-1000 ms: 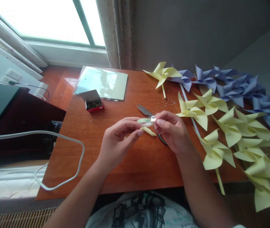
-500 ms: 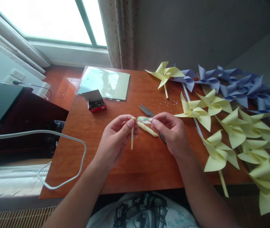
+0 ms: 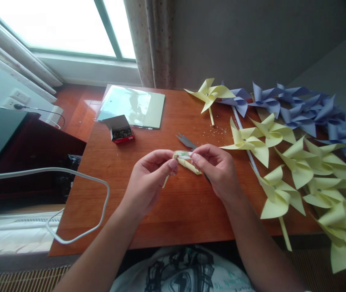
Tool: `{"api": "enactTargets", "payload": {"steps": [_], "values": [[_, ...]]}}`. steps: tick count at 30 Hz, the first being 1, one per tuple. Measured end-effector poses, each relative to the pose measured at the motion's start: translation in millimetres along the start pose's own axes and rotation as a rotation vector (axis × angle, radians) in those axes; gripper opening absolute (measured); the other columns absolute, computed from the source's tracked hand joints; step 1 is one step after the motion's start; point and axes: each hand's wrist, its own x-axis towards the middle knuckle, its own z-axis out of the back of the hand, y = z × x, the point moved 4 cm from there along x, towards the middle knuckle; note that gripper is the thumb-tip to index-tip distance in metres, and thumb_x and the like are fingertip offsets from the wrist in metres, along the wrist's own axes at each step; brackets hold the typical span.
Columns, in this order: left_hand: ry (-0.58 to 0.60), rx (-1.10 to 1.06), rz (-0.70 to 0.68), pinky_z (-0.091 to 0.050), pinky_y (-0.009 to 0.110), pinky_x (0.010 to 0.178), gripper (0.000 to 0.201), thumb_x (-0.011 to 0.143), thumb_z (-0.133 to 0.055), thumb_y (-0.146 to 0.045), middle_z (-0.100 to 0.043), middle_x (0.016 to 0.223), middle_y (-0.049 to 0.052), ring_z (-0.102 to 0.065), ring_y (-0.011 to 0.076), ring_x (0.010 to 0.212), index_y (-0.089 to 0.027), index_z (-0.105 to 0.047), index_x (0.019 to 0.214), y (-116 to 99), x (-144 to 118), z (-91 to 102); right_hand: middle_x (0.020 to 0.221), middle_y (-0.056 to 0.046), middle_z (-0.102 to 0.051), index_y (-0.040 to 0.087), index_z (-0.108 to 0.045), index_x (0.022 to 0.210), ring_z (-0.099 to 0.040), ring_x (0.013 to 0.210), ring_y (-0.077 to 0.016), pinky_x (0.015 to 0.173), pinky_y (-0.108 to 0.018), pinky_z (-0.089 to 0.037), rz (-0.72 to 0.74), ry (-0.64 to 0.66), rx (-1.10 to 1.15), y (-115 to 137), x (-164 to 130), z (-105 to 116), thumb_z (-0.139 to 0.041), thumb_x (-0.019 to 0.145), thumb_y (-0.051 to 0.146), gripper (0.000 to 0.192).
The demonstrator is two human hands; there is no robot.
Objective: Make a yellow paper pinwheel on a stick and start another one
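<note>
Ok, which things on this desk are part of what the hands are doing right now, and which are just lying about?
In use:
left hand and right hand, both pinching the rolled yellow paper stick
tape roll at the fingertips

Lying about:
scissors
box of pins
paper pack
yellow pinwheels
purple pinwheels
white cable

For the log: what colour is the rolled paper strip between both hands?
Pale yellow: the rolled paper strip, pinched by the left hand and right hand, head view.
</note>
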Motion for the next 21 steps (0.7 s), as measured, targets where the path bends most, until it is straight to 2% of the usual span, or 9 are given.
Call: {"api": "enactTargets", "payload": {"steps": [6, 10, 12, 21], "values": [[-0.038, 0.2, -0.16, -0.053, 0.015, 0.075, 0.015, 0.083, -0.08, -0.015, -0.075, 0.091, 0.001, -0.067, 0.0086, 0.081, -0.021, -0.079, 0.097, -1.9, -3.9, 2.6, 0.074, 0.002, -0.072, 0.021, -0.072, 0.082, -0.064, 0.065, -0.0115, 0.062, -0.022, -0.052, 0.005, -0.01, -0.021, -1.2, 0.2, 1.0, -0.073, 0.085, 0.025, 0.005], [-0.031, 0.372, -0.318, -0.054, 0.019, 0.079, 0.012, 0.085, -0.078, -0.015, -0.073, 0.095, 0.004, -0.068, 0.0131, 0.089, -0.019, -0.078, 0.096, -8.7, -7.8, -2.3, 0.072, 0.002, -0.07, 0.021, -0.072, 0.082, -0.061, 0.063, -0.0109, 0.06, -0.022, -0.051, -0.002, -0.01, -0.034, -2.7, 0.5, 1.4, -0.073, 0.085, 0.026, 0.006], [-0.027, 0.424, -0.351, -0.055, 0.021, 0.08, 0.011, 0.085, -0.077, -0.016, -0.073, 0.096, 0.004, -0.069, 0.0147, 0.09, -0.019, -0.077, 0.096, -10.8, -8.9, -4.4, 0.073, 0.002, -0.071, 0.021, -0.071, 0.082, -0.062, 0.064, -0.0116, 0.06, -0.023, -0.051, -0.007, -0.011, -0.047, -2.7, 0.1, 1.1, -0.074, 0.085, 0.028, 0.007], [-0.147, 0.331, -0.213, -0.056, 0.024, 0.072, 0.016, 0.078, -0.085, -0.024, -0.075, 0.087, 0.004, -0.069, 0.0155, 0.078, -0.018, -0.078, 0.092, -8.1, -7.7, 0.6, 0.078, 0.0, -0.072, 0.021, -0.07, 0.084, -0.064, 0.068, -0.014, 0.063, -0.026, -0.051, 0.045, -0.008, -0.164, 0.8, -3.0, -3.5, -0.071, 0.088, 0.029, 0.009]]}}
